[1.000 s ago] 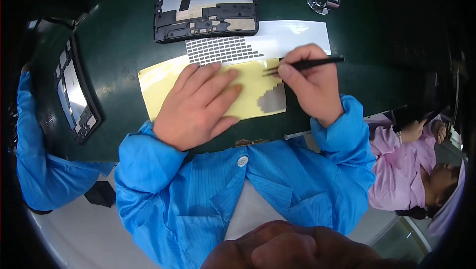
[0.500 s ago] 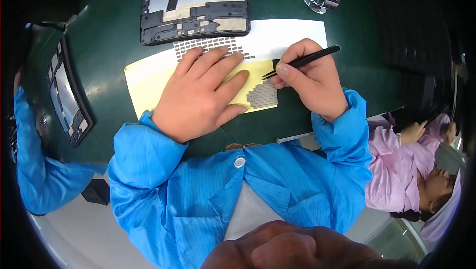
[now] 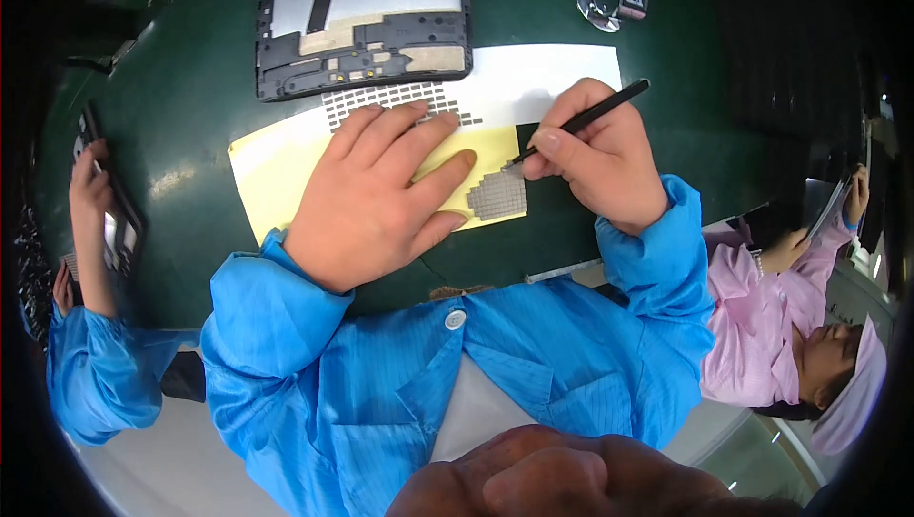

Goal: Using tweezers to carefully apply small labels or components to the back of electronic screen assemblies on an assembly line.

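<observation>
My right hand (image 3: 598, 155) grips a pair of black tweezers (image 3: 609, 106) like a pen. The tips touch or hover just over the upper edge of a block of small grey rectangular pieces (image 3: 498, 199); I cannot tell which. These pieces lie on the near right corner of a yellow sheet (image 3: 262, 174). My left hand (image 3: 371, 188) rests flat on that sheet with its fingers spread. Beyond the fingertips, rows of small dark rectangles (image 3: 386, 96) show on the white sheet (image 3: 562, 65).
A black-framed tablet-like panel (image 3: 409, 33) lies beyond the sheets. A shiny round metal-and-clear object (image 3: 612, 1) stands at the far right. On the left, a blue-sleeved co-worker's hand (image 3: 90, 184) touches another panel (image 3: 122, 231). At right a person in pink (image 3: 762, 317) holds a flat object.
The tweezer tips have dipped slightly towards the grey pieces. The left co-worker's hand has come onto the panel there. My left hand keeps its place on the sheet.
</observation>
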Tool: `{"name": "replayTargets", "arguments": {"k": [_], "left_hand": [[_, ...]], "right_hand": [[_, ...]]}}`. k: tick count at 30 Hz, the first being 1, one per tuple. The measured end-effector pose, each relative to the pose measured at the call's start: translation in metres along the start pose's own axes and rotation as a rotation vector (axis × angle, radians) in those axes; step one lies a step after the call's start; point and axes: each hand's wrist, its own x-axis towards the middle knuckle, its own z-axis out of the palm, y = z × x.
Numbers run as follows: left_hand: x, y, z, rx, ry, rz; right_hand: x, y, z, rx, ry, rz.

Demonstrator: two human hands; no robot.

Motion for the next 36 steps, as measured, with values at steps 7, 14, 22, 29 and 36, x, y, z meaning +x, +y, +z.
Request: {"name": "replayTargets", "arguments": {"k": [7, 14, 22, 29, 36], "left_hand": [[-0.008, -0.003, -0.004, 0.025, 0.099, 0.048], [-0.021, -0.047, -0.019, 0.103, 0.528, -0.215], [-0.025, -0.047, -0.025, 0.114, 0.489, -0.237], [-0.024, -0.038, -0.024, 0.155, 0.432, -0.244], [-0.027, -0.039, -0.023, 0.298, 0.375, -0.278]], "right_hand": [[0.044, -0.031, 0.039, 0.004, -0.005, -0.39], [0.093, -0.034, 0.084, -0.124, -0.111, -0.299], [0.093, -0.024, 0.091, -0.238, -0.148, -0.408], [0.091, -0.015, 0.088, -0.489, -0.107, -0.605], [0.045, -0.033, 0.061, -0.092, -0.088, -0.404]]}}
